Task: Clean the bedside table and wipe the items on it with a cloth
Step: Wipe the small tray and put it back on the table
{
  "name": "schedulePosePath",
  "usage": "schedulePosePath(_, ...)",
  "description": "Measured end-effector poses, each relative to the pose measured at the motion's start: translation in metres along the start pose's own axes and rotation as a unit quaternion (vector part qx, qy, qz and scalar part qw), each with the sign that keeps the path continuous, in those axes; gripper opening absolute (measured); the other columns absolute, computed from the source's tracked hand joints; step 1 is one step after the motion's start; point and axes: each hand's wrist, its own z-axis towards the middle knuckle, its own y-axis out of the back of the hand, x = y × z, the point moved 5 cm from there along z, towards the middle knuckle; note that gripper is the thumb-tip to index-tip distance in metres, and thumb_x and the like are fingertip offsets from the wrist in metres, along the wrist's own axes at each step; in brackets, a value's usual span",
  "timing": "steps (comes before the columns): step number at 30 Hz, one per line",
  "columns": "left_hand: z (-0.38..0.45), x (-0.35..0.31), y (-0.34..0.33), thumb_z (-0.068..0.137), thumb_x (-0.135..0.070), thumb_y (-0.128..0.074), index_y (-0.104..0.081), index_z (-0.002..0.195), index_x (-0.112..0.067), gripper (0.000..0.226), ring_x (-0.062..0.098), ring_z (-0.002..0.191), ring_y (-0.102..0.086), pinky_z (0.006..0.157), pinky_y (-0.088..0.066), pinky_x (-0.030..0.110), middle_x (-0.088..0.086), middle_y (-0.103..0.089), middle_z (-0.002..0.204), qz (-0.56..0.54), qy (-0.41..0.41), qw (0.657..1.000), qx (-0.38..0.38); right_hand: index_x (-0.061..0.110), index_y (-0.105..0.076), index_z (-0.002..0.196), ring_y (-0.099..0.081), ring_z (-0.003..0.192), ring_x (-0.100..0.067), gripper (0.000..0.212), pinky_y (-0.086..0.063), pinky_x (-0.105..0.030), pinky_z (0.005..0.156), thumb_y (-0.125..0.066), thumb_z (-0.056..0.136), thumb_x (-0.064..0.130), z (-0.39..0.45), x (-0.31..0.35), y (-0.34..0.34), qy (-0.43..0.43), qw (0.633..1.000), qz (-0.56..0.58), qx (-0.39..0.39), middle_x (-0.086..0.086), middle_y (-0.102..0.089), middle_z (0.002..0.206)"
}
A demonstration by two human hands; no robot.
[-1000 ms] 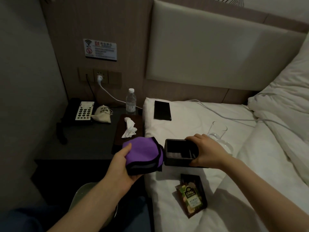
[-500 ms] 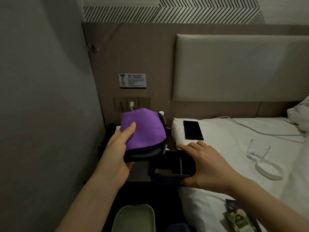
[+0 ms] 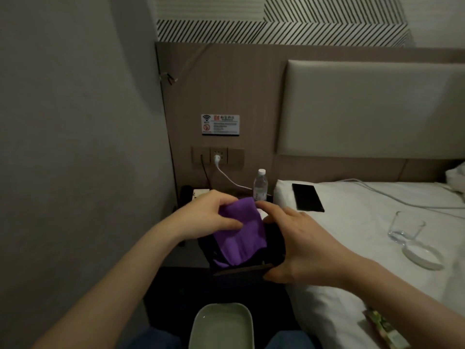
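Head view: the left hand [image 3: 208, 217] pinches a purple cloth [image 3: 241, 231] and lays it into a dark box [image 3: 251, 263], which the right hand [image 3: 297, 243] grips by its right side above the table's [image 3: 186, 255] front edge. A bottle [image 3: 260, 185] stands at the table's back right corner; a phone [image 3: 307, 197] and a glass [image 3: 406, 227] lie on the bed [image 3: 352, 248], and a green tray [image 3: 221, 326] sits below.

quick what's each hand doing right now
Left hand: pinching the purple cloth.
Right hand: gripping the black box.
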Motion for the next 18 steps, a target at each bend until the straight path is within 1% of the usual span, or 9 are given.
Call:
schedulePosePath(3, -0.009, 0.0, 0.016, 0.082, -0.021, -0.071, -0.074, 0.089, -0.03, 0.012, 0.006, 0.081, -0.067, 0.078, -0.056, 0.04, -0.009, -0.072, 0.081, 0.031, -0.049, 0.987, -0.149, 0.036, -0.01, 0.149, -0.041, 0.106, -0.002, 0.113, -0.036, -0.019, 0.09, -0.071, 0.057, 0.062, 0.004, 0.002, -0.001, -0.015, 1.0, -0.013, -0.002, 0.017, -0.051, 0.127)
schedulePosePath(5, -0.016, -0.004, 0.03, 0.082, -0.021, -0.072, -0.071, 0.082, -0.035, 0.014, 0.005, 0.076, -0.067, 0.072, -0.055, 0.034, -0.011, -0.071, 0.077, 0.001, -0.073, 0.973, -0.218, 0.037, -0.01, 0.148, -0.042, 0.107, -0.002, 0.113, -0.039, -0.018, 0.089, -0.073, 0.057, 0.061, 0.005, 0.0, -0.003, -0.036, 0.999, 0.01, 0.001, 0.018, -0.052, 0.124)
schedulePosePath(6, -0.018, -0.005, 0.036, 0.082, -0.022, -0.072, -0.071, 0.081, -0.036, 0.015, 0.004, 0.076, -0.067, 0.07, -0.054, 0.031, -0.011, -0.071, 0.077, -0.013, -0.076, 0.973, -0.217, 0.038, -0.01, 0.148, -0.043, 0.107, -0.002, 0.114, -0.041, -0.018, 0.09, -0.074, 0.057, 0.061, 0.006, -0.001, -0.004, -0.044, 0.999, 0.026, 0.002, 0.018, -0.052, 0.123)
schedulePosePath(7, -0.018, -0.005, 0.041, 0.082, -0.022, -0.073, -0.071, 0.082, -0.036, 0.014, 0.003, 0.076, -0.067, 0.07, -0.054, 0.031, -0.011, -0.071, 0.079, -0.024, -0.072, 0.979, -0.19, 0.04, -0.011, 0.148, -0.044, 0.107, -0.001, 0.114, -0.042, -0.019, 0.091, -0.075, 0.056, 0.06, 0.007, 0.0, -0.005, -0.05, 0.998, 0.042, 0.005, 0.018, -0.051, 0.122)
schedulePosePath(10, -0.019, -0.004, 0.037, 0.081, -0.021, -0.073, -0.075, 0.09, -0.03, 0.013, 0.011, 0.088, -0.069, 0.078, -0.057, 0.034, -0.004, -0.074, 0.092, -0.007, -0.043, 0.999, -0.008, 0.044, -0.012, 0.146, -0.045, 0.11, 0.0, 0.113, -0.043, -0.021, 0.095, -0.078, 0.056, 0.06, 0.01, 0.004, -0.007, -0.048, 0.997, 0.064, 0.012, 0.019, -0.049, 0.125)
schedulePosePath(12, -0.02, -0.002, 0.027, 0.083, -0.02, -0.072, -0.074, 0.098, -0.025, 0.016, 0.014, 0.088, -0.069, 0.078, -0.056, 0.031, -0.001, -0.073, 0.093, 0.0, -0.048, 0.997, 0.063, 0.046, -0.01, 0.145, -0.041, 0.111, 0.004, 0.111, -0.039, -0.019, 0.097, -0.078, 0.057, 0.06, 0.012, 0.011, -0.009, -0.028, 0.998, 0.056, 0.019, 0.022, -0.048, 0.128)
schedulePosePath(14, -0.016, 0.003, 0.021, 0.082, -0.024, -0.073, -0.069, 0.103, -0.027, 0.022, 0.011, 0.087, -0.067, 0.078, -0.058, 0.031, -0.004, -0.07, 0.096, 0.013, -0.039, 0.998, 0.053, 0.05, -0.009, 0.142, -0.037, 0.109, 0.008, 0.109, -0.036, -0.017, 0.096, -0.076, 0.057, 0.061, 0.013, 0.018, -0.009, -0.007, 0.998, 0.055, 0.018, 0.025, -0.047, 0.125)
schedulePosePath(16, -0.011, 0.01, 0.017, 0.076, -0.036, -0.076, -0.059, 0.109, -0.032, 0.038, 0.005, 0.095, -0.059, 0.084, -0.056, 0.034, -0.011, -0.06, 0.105, 0.078, -0.026, 0.997, -0.012, 0.054, -0.008, 0.139, -0.039, 0.108, 0.008, 0.108, -0.038, -0.017, 0.096, -0.076, 0.056, 0.061, 0.014, 0.022, -0.01, -0.006, 0.997, 0.074, 0.014, 0.026, -0.045, 0.121)
schedulePosePath(18, -0.012, 0.013, 0.016, 0.071, -0.048, -0.075, -0.05, 0.116, -0.035, 0.053, 0.005, 0.104, -0.049, 0.088, -0.049, 0.032, -0.014, -0.05, 0.113, 0.182, -0.04, 0.979, -0.088, 0.054, -0.007, 0.14, -0.04, 0.11, 0.007, 0.11, -0.04, -0.02, 0.099, -0.077, 0.056, 0.06, 0.013, 0.021, -0.01, -0.014, 0.996, 0.084, 0.009, 0.026, -0.045, 0.122)
